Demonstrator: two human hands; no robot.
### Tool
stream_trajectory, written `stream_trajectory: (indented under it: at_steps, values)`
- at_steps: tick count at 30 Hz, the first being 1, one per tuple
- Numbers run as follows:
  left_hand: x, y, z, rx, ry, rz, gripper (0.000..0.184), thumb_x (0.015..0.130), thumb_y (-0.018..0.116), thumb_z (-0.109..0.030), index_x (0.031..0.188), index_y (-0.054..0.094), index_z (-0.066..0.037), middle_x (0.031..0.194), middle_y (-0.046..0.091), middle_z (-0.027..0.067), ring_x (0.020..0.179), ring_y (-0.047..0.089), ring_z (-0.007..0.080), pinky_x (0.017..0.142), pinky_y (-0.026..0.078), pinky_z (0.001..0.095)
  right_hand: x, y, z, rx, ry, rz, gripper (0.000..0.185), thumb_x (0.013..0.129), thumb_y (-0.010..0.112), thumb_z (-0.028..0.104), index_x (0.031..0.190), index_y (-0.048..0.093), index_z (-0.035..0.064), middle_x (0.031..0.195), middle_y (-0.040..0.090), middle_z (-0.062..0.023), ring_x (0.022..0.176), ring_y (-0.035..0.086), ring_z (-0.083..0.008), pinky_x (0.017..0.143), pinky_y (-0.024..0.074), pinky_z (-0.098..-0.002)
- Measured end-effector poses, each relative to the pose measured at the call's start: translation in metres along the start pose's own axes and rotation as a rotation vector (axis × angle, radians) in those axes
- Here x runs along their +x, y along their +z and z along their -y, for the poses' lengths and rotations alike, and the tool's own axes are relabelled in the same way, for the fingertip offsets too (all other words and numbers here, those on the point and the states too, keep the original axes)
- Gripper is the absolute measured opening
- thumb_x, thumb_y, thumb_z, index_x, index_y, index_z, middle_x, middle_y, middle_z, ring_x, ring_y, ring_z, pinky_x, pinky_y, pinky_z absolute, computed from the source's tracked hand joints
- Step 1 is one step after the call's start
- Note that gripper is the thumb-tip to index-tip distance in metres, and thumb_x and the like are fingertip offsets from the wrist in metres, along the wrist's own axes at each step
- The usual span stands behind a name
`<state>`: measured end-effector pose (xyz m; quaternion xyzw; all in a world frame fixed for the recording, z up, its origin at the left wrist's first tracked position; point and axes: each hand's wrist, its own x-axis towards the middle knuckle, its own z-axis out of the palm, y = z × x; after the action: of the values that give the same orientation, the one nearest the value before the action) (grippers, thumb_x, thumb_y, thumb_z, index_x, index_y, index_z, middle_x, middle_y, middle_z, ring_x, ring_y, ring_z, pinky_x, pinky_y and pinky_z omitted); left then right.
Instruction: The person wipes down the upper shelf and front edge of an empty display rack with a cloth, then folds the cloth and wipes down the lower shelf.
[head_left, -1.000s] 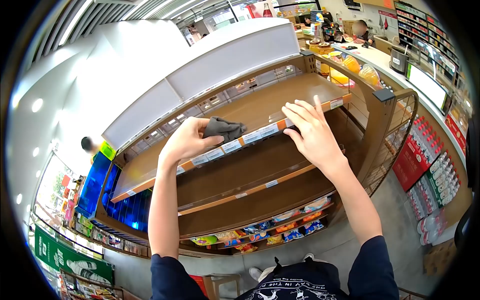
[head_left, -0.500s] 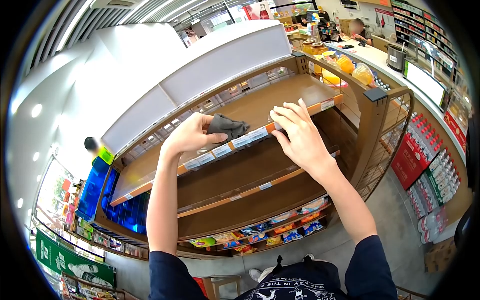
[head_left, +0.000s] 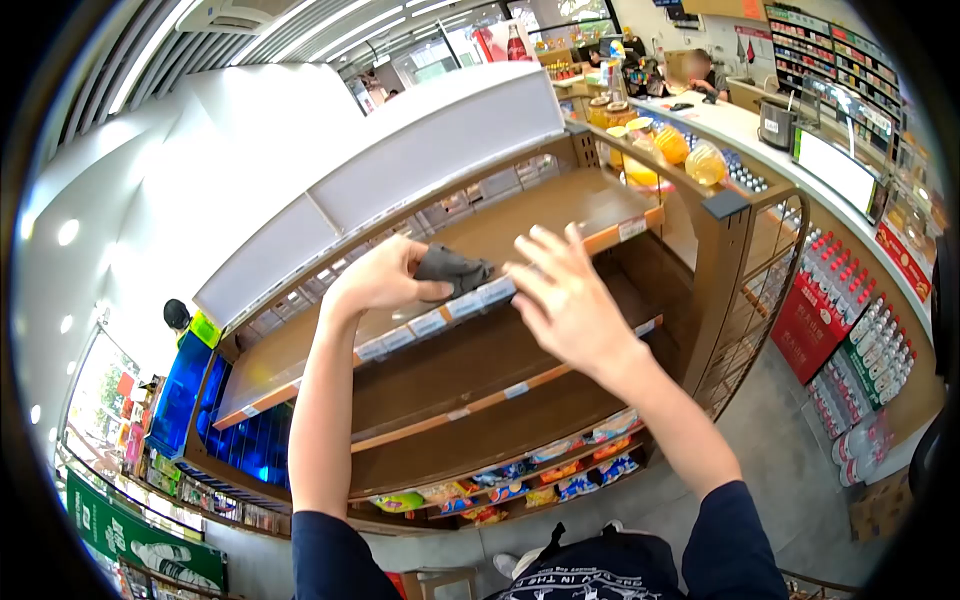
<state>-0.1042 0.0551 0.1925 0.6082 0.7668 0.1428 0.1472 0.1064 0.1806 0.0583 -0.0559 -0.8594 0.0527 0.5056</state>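
A crumpled dark grey cloth [head_left: 455, 268] is pinched between the thumb and fingers of my left hand [head_left: 378, 277]. The cloth rests at the front of the brown top shelf [head_left: 530, 212], just behind its orange-edged strip of price labels [head_left: 430, 323]. To the right, my right hand [head_left: 562, 300] is a little blurred, its fingers spread and nothing in them. Its fingertips are close to the label strip; whether they touch it I cannot tell.
Lower brown shelves [head_left: 440, 412] lie beneath, with bagged snacks [head_left: 510, 480] at the bottom. A wire side rack [head_left: 770, 265] stands right, near bottled drinks [head_left: 815, 310]. Behind are a counter [head_left: 740, 120] and a seated person [head_left: 700, 75]. Another person in a yellow vest [head_left: 205, 328] is at left.
My right hand has shifted left along the shelf edge, closer to the cloth. My left hand still holds the cloth in nearly the same place. The view has shifted slightly.
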Motion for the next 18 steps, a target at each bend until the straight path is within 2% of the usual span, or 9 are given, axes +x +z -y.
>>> stream_trajectory:
  at_steps: [1,2,5,8,10,13,15,18]
  values:
    - [0.002,-0.001,-0.001,-0.006,0.051,0.01,0.032,0.082,0.08,-0.016,0.111,0.075,-0.005,0.09,0.076,0.0088,0.078,0.064,0.0138,0.082,0.051,0.0308,0.0,0.004,0.006,0.039,-0.031,0.002,0.033,0.09,0.067,0.017,0.12,0.068,0.0039,0.142,0.051,-0.021,0.14,0.039,-0.0366,0.122,0.0207,-0.0598]
    - [-0.003,-0.003,-0.014,0.053,-0.011,0.005,0.033,0.083,0.079,-0.015,0.114,0.075,-0.006,0.094,0.077,0.0093,0.08,0.065,0.0133,0.084,0.051,0.0315,0.001,0.007,0.013,0.043,-0.067,0.012,0.034,0.089,0.068,0.017,0.121,0.068,0.0043,0.144,0.048,-0.0226,0.141,0.037,-0.0383,0.121,0.0206,-0.0602]
    - [0.003,-0.002,-0.002,0.001,-0.01,0.03,0.033,0.083,0.08,-0.016,0.113,0.075,-0.006,0.089,0.076,0.0079,0.077,0.063,0.0126,0.079,0.052,0.0312,0.003,0.019,0.029,0.058,-0.12,0.032,0.037,0.086,0.069,0.015,0.123,0.068,0.0058,0.15,0.041,-0.0256,0.145,0.031,-0.042,0.12,0.0204,-0.0617]
    - [-0.001,-0.003,-0.013,0.019,-0.098,0.029,0.03,0.085,0.079,-0.012,0.112,0.074,-0.002,0.089,0.076,0.0047,0.078,0.06,0.0086,0.08,0.051,0.0294,0.004,0.03,0.033,0.045,-0.121,0.038,0.038,0.086,0.068,0.013,0.123,0.068,0.0053,0.153,0.037,-0.0267,0.147,0.027,-0.0429,0.12,0.0196,-0.0632]
    - [0.001,-0.002,-0.007,0.012,-0.075,0.027,0.03,0.084,0.08,-0.016,0.111,0.075,-0.004,0.087,0.075,0.0049,0.075,0.061,0.0102,0.076,0.051,0.0295,0.004,0.03,0.033,0.025,-0.113,0.056,0.04,0.085,0.068,0.011,0.125,0.066,0.0049,0.156,0.031,-0.0281,0.148,0.024,-0.0435,0.12,0.0184,-0.0639]
    - [0.001,-0.003,-0.004,0.026,-0.09,0.018,0.031,0.083,0.08,-0.021,0.11,0.075,-0.006,0.085,0.074,0.0044,0.072,0.061,0.012,0.072,0.051,0.0296,0.003,0.027,0.033,0.03,-0.089,0.088,0.045,0.086,0.071,0.012,0.13,0.062,0.0086,0.157,0.031,-0.0258,0.148,0.024,-0.0438,0.121,0.0193,-0.0626]
    - [0.004,-0.003,0.002,-0.006,-0.126,0.031,0.032,0.083,0.08,-0.023,0.11,0.075,-0.006,0.084,0.074,0.0037,0.071,0.061,0.0114,0.071,0.051,0.029,0.001,0.025,0.031,0.068,-0.094,0.054,0.045,0.087,0.067,0.012,0.131,0.061,0.0054,0.156,0.032,-0.0274,0.149,0.023,-0.0419,0.121,0.0169,-0.0635]
    - [0.002,-0.001,0.001,-0.017,-0.092,0.008,0.033,0.083,0.081,-0.023,0.111,0.075,-0.007,0.084,0.074,0.0029,0.072,0.06,0.0108,0.071,0.051,0.0282,-0.008,0.014,0.022,-0.001,0.053,0.012,0.05,0.092,0.066,0.018,0.139,0.056,0.0063,0.153,0.037,-0.0257,0.148,0.028,-0.0374,0.123,0.016,-0.0606]
